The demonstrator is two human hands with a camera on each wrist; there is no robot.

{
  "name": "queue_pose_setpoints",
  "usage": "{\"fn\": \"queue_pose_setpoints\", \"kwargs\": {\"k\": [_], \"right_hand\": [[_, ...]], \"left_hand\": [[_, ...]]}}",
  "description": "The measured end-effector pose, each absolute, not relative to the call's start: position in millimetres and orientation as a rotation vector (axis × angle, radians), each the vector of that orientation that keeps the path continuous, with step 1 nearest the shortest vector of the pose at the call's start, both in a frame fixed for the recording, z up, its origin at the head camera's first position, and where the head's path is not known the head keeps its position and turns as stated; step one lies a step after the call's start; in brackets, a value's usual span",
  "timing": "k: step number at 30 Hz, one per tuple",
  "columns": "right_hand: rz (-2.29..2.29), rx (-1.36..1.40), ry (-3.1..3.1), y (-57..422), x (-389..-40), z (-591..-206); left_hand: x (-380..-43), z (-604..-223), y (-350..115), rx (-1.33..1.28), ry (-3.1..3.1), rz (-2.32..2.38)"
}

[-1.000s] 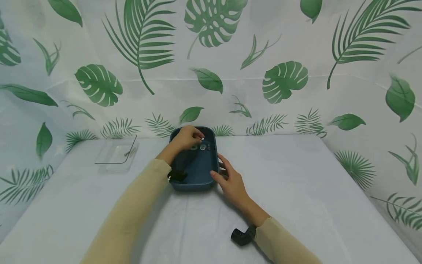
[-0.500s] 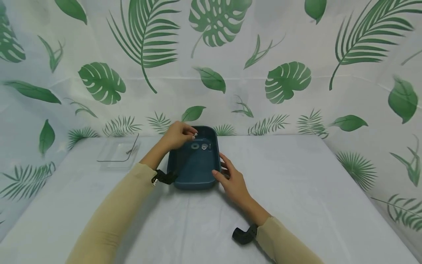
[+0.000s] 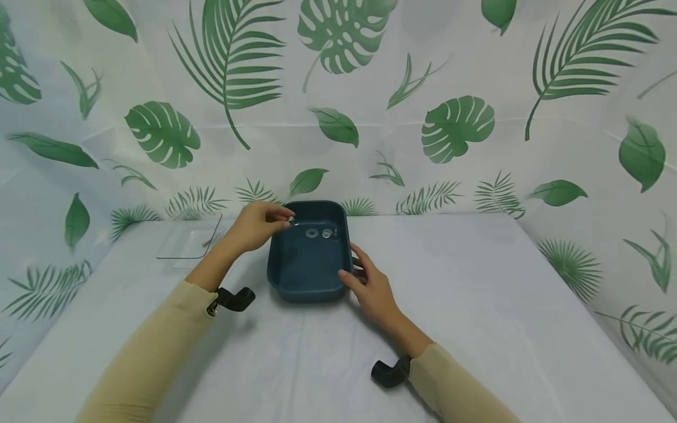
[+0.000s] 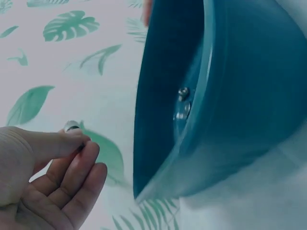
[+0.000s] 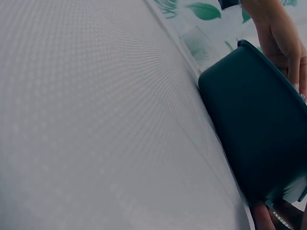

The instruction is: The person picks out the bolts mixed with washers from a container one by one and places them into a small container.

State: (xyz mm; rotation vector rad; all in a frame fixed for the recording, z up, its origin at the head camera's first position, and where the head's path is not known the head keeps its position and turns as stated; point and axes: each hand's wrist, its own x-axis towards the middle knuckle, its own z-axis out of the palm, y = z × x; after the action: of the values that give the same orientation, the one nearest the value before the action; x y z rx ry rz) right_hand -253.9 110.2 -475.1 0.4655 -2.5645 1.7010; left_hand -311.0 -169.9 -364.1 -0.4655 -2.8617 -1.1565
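Note:
My left hand (image 3: 252, 224) pinches a small silvery piece (image 4: 72, 125) between thumb and fingertips, just off the left rim of a dark blue tub (image 3: 309, 273). The piece is too small to tell its kind. Several small metal parts lie inside the tub towards its far end, among them a flat ring (image 3: 312, 233) and a rounder shiny part (image 3: 327, 233). At the tub's near right corner, my right hand (image 3: 372, 291) holds the side, its thumb at the rim and its fingers along the outer wall. The right wrist view shows only some of those fingers (image 5: 263, 218), low against the tub.
A clear shallow tray (image 3: 185, 242) stands at the back left of the white-covered table (image 3: 460, 305), with a small metal piece (image 3: 207, 243) in it. A leaf-printed cloth (image 3: 370, 147) hangs behind the table. Each wrist carries a black camera mount (image 3: 236, 299).
My left hand has moved left from over the tub's far end to its left rim, carrying the small silvery piece. The right hand and the tub stay in place.

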Motion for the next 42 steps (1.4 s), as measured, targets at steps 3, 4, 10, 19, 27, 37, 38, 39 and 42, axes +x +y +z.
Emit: {"fn": "queue_pose_setpoints", "kwargs": {"k": [3, 4, 10, 19, 27, 37, 38, 39, 42], "right_hand": [[1.685, 0.446, -2.592, 110.0, -252.8, -474.0], [1.678, 0.43, -2.601, 110.3, -251.9, -473.8], [1.675, 0.412, -2.596, 111.6, -249.5, -473.0], [1.666, 0.436, -2.598, 106.0, -252.7, -475.2], [1.672, 0.436, -2.605, 104.8, -251.6, -472.3], [1.66, 0.441, -2.617, 104.2, -255.1, -469.1], [1.66, 0.438, -2.617, 104.4, -255.2, -469.3], [1.659, 0.435, -2.619, 104.6, -255.2, -469.4], [1.656, 0.435, -2.621, 105.2, -255.2, -470.3]], "left_hand": [[-308.2, -364.9, -180.0, -0.472, -2.853, -1.152], [-307.8, -365.3, -183.0, -0.472, -2.855, -1.15], [-304.6, -367.4, -203.9, -0.415, -2.874, -1.15], [-291.9, -374.7, -228.8, -0.327, -2.917, -1.117], [-289.4, -373.8, -243.4, -0.265, -2.9, -1.122], [-288.4, -359.4, -277.8, -0.129, -2.898, -1.046], [-288.6, -359.5, -282.0, -0.115, -2.891, -1.041], [-289.1, -360.2, -286.2, -0.101, -2.883, -1.032], [-291.4, -364.7, -297.8, -0.054, -2.854, -1.001]]}}
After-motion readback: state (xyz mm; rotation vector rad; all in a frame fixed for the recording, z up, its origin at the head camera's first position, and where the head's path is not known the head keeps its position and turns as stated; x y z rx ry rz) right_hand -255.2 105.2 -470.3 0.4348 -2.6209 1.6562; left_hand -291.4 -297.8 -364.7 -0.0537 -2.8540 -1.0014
